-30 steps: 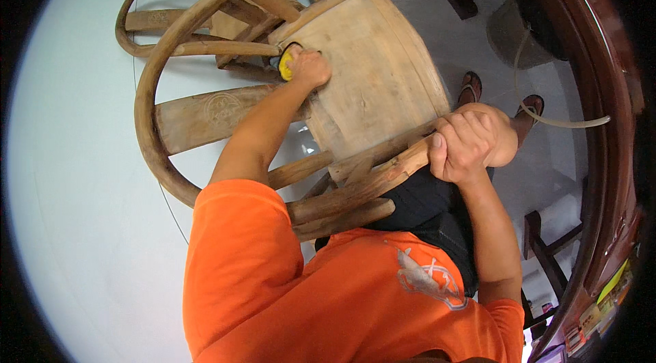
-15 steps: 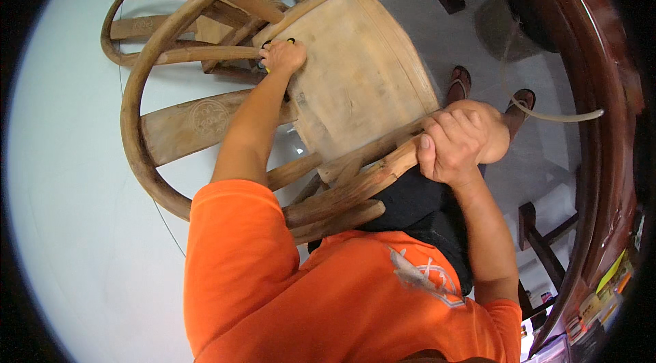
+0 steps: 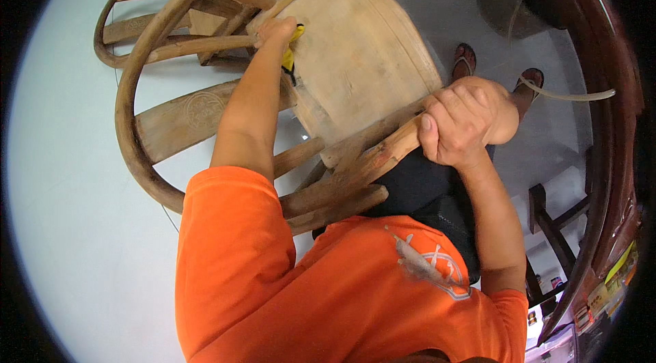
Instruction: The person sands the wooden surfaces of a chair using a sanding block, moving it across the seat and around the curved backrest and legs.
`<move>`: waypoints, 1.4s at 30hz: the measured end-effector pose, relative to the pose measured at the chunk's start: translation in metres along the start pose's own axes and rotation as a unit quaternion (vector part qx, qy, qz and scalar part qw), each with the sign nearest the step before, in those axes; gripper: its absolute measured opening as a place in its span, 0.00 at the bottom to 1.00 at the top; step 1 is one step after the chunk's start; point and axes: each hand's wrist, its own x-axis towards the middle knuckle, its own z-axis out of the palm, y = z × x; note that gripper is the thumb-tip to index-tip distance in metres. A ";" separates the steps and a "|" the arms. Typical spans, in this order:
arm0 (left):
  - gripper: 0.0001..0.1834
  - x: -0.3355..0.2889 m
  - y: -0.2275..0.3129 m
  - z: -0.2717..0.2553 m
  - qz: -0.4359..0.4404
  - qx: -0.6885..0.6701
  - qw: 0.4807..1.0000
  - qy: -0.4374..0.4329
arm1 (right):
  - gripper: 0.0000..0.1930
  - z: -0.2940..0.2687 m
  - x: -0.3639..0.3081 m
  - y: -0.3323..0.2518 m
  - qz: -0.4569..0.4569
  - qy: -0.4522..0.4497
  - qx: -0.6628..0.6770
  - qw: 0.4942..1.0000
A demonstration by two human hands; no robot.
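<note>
The wooden armchair (image 3: 126, 100) stood on the pale floor (image 3: 75, 192), its curved backrest rail toward the left and its seat (image 3: 362, 62) near the upper middle of the view. The left hand (image 3: 277, 32) was at the rear edge of the seat, close to where a rail met it. Its grip was closed on a yellow-and-black handheld tool (image 3: 288, 59), which showed beside and below the wrist; the fingertips were partly hidden, and the exact type of tool could not be determined. The right hand (image 3: 461, 120) was wrapped around the front end of the armrest (image 3: 372, 163), thumb uppermost, its grip firmly closed, just beside the bare knee (image 3: 503, 114). The backrest splat (image 3: 178, 122) bore a round carved medallion. The seat surface was light brown, with uneven darker patches. A second wooden chair (image 3: 130, 28) of similar form was noted behind the first, at upper left. A dark polished wooden edge (image 3: 610, 124) curved along the right side, with a pale hose (image 3: 581, 96) near it. Sandalled feet (image 3: 465, 57) rested on the floor beyond the seat.
</note>
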 end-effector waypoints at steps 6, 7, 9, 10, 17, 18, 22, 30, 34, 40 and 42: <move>0.35 -0.069 0.022 0.001 0.067 0.074 0.989 -0.107 | 0.07 -0.001 -0.006 0.005 0.007 -0.008 -0.024 1.000; 0.35 -0.089 0.013 0.002 0.063 0.076 0.990 -0.104 | 0.07 -0.003 -0.007 0.002 0.005 -0.006 -0.019 1.000; 0.35 -0.113 0.001 0.000 0.097 0.136 0.965 -0.204 | 0.07 -0.001 -0.004 0.003 0.000 0.014 -0.009 1.000; 0.35 -0.136 0.002 -0.001 0.143 0.205 0.941 -0.226 | 0.07 -0.002 -0.004 0.003 0.000 0.017 -0.012 1.000; 0.39 -0.240 -0.022 0.010 0.193 0.324 0.864 -0.335 | 0.08 -0.001 -0.006 0.001 0.004 0.027 -0.010 1.000; 0.42 -0.241 -0.034 0.010 0.226 0.371 0.859 -0.272 | 0.08 0.000 -0.004 0.000 -0.002 0.032 -0.005 0.999; 0.46 -0.205 -0.025 -0.025 0.264 0.488 0.791 -0.258 | 0.09 -0.001 -0.007 0.001 -0.001 0.021 -0.015 1.000; 0.44 -0.162 -0.031 -0.043 0.352 0.617 0.668 -0.224 | 0.09 -0.004 -0.009 0.001 0.006 0.008 -0.014 1.000; 0.43 -0.167 -0.038 -0.045 0.393 0.638 0.615 -0.246 | 0.09 0.001 -0.008 0.001 0.004 0.033 -0.002 0.999; 0.37 -0.194 -0.032 -0.064 0.458 0.614 0.585 -0.267 | 0.09 -0.003 -0.009 0.002 0.010 0.028 -0.007 1.000; 0.40 -0.199 -0.040 -0.067 0.487 0.598 0.564 -0.295 | 0.10 -0.004 -0.010 0.004 0.010 0.016 -0.010 1.000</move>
